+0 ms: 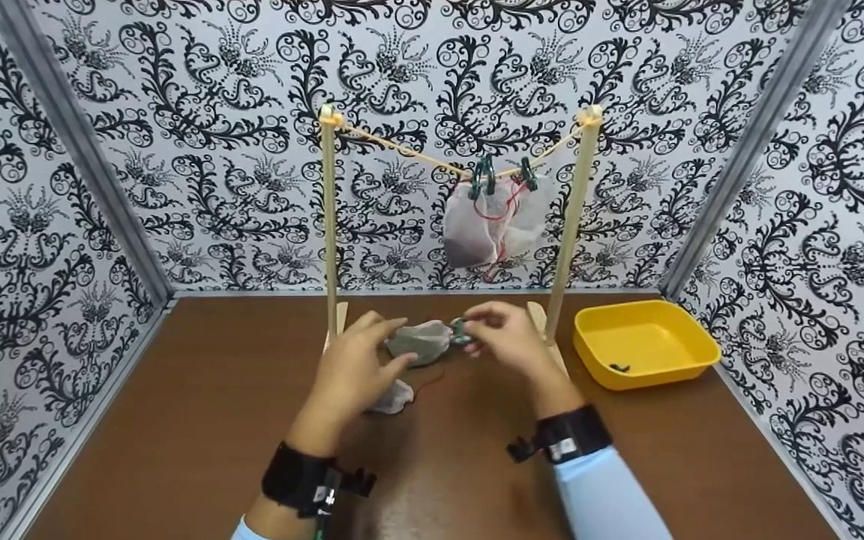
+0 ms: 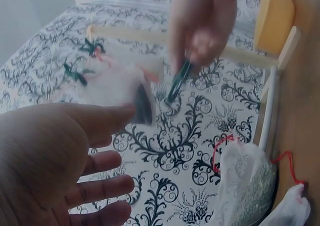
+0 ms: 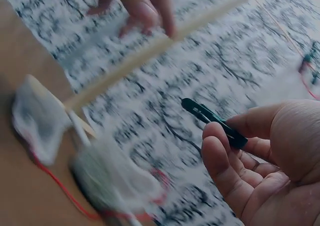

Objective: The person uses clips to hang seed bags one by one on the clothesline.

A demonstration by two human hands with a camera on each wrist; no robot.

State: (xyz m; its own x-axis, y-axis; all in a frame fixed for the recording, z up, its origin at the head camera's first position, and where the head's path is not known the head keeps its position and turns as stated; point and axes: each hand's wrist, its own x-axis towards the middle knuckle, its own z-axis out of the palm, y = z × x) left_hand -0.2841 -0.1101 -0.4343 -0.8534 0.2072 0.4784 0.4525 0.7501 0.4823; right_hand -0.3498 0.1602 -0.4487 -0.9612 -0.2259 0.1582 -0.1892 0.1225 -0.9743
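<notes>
My right hand (image 1: 505,339) pinches a dark green clothespin (image 3: 214,121) between thumb and fingers. Just left of it, my left hand (image 1: 357,364) hovers with fingers extended, holding nothing in the left wrist view. Between the hands lies a white mesh pouch (image 1: 418,343) with greenish contents and a red drawstring; the left wrist view shows this pouch (image 2: 246,183) apart from the fingers. A second drawstring pouch (image 1: 393,397) lies nearer me, partly hidden by my left hand. Behind, pale pouches (image 1: 471,229) hang from a sagging cord (image 1: 402,150), held by green clothespins (image 1: 486,176).
Two wooden posts, left (image 1: 330,225) and right (image 1: 573,225), carry the cord and stand on the brown table (image 1: 199,420). A yellow tray (image 1: 649,341) at the right has a small dark object (image 1: 619,367) inside. Patterned walls (image 1: 237,187) enclose the table's back and sides.
</notes>
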